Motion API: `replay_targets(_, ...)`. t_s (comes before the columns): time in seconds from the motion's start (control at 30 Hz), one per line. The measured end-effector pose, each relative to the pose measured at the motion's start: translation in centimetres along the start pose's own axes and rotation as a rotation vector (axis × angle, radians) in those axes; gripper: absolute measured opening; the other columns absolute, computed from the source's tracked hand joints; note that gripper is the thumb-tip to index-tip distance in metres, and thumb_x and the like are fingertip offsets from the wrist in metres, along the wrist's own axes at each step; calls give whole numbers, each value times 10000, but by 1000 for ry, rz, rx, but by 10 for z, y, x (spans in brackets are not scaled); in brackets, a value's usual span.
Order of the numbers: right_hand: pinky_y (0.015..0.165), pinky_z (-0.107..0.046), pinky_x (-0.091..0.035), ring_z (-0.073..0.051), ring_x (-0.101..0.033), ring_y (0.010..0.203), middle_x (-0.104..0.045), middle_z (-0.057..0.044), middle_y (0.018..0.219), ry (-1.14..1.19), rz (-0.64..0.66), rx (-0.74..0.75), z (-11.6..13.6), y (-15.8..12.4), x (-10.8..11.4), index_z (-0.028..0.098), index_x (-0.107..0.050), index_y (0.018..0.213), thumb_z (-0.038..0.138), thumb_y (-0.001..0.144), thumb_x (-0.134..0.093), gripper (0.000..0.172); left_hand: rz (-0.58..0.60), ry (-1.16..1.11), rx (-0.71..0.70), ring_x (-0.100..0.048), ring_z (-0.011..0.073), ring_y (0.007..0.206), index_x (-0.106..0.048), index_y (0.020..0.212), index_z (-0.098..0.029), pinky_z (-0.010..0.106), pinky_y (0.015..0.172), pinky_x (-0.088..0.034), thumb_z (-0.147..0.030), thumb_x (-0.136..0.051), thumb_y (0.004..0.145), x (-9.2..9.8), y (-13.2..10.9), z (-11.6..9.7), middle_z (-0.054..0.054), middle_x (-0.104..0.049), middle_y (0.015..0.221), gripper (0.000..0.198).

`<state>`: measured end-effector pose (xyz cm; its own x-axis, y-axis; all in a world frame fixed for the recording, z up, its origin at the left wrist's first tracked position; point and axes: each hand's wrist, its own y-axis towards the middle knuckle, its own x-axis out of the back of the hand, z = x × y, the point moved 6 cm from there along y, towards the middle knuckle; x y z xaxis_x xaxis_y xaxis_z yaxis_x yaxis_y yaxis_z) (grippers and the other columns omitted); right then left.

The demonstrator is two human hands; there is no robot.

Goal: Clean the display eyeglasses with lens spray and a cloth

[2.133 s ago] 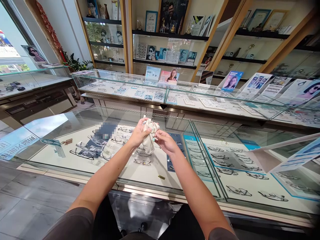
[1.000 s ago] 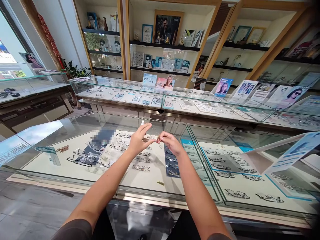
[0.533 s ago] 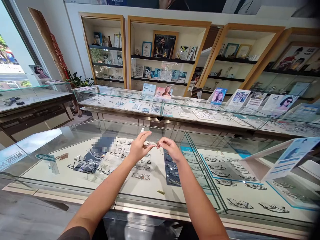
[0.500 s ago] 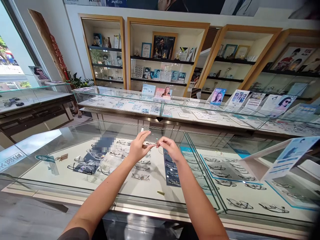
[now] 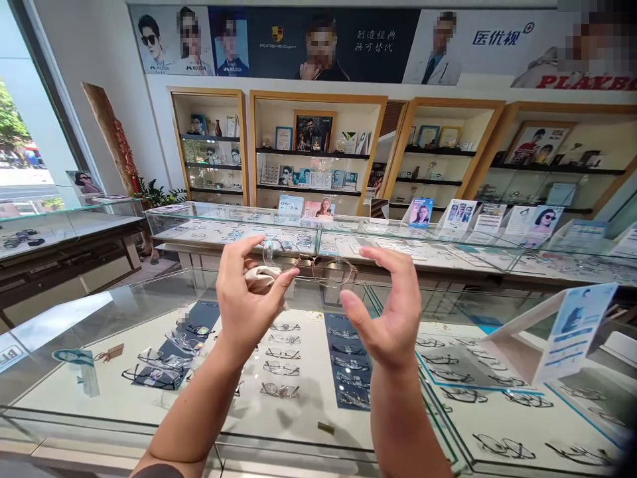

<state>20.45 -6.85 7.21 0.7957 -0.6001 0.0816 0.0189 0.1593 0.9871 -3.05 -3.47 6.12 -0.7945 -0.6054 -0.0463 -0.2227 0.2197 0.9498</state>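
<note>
A pair of thin-rimmed eyeglasses (image 5: 334, 271) is raised above the glass counter, its lenses facing away from me. My left hand (image 5: 246, 302) pinches the glasses by their left lens. A pale bunched cloth (image 5: 261, 277) also sits in that hand, against the palm and fingers. My right hand (image 5: 393, 315) is open beside the right lens, thumb and fingers spread apart. It appears not to touch the frame, though the right edge of the glasses is hard to make out.
Below my hands is a glass display counter (image 5: 279, 431) with rows of eyeglasses (image 5: 280, 390) inside. A folded leaflet stand (image 5: 567, 338) stands at right. Beyond lies another glass counter (image 5: 239, 234) with upright cards, then wooden shelves (image 5: 318, 159) along the wall.
Both hands have risen and come closer to my head. The right hand has opened and moved right, off the glasses. My view has tilted up, showing more wall.
</note>
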Motion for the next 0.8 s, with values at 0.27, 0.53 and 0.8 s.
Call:
replay_targets(0.27, 988, -513, -579, -315, -700, 1143, -739, -101, 1246, -93, 70, 44, 5, -11, -15, 256, -648, 1403, 393, 881, -848, 575, 48, 19, 135, -637, 158, 883, -674, 1339, -251, 299, 765, -592, -448, -926, 846, 10, -8, 3, 76, -692, 1266, 588)
replay_targets(0.53, 973, -499, -587, -305, -723, 1105, -774, -84, 1204, -104, 77, -28, -4, -8, -18, 264, -703, 1329, 354, 884, -862, 482, 59, 72, 209, -645, 153, 875, -687, 1285, -250, 278, 719, -598, -461, -926, 840, 10, -6, 0, 64, -686, 1230, 547)
replay_targets(0.8, 950, -510, -601, -296, -743, 1039, -784, -77, 1146, -87, 45, -84, -5, -10, -20, 264, -709, 1332, 388, 900, -856, 472, 92, 119, 225, -689, 180, 954, -682, 1277, -258, 296, 754, -610, -458, -936, 831, 8, -8, 1, 58, -674, 1216, 551)
